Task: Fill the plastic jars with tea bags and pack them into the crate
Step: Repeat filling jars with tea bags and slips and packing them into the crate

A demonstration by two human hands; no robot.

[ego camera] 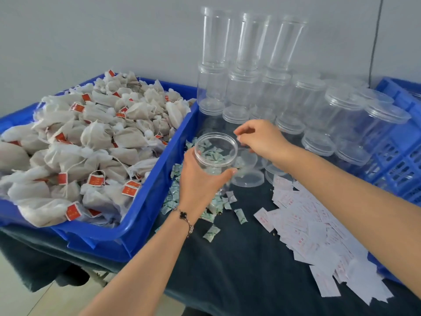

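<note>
Clear jar (214,153) uncapped, empty; filling not begun.
Left hand (200,179) clamps it; right hand (262,140) fingers curled, contents unclear. Tea bags (91,137) at nine o'clock, crate (401,142) at three.

the light is even and soft — bright, cool, diffuse, with no single source showing. shadows are faint: a weak one lies under the left hand (200,179) and the open jar (215,156) on the dark surface (239,258), and another under the rim of the blue tub (141,213). the clear stacked jars (246,65) carry pale sheens rather than hard glare, and they wash into the grey wall (91,42) so their edges are hard to read. wide-angle bending shows at the borders — the forearms stretch and the crate (401,142) leans. detail is slightly soft overall, softer toward the corners, and print on the white slips (319,236) is unreadable.
</note>
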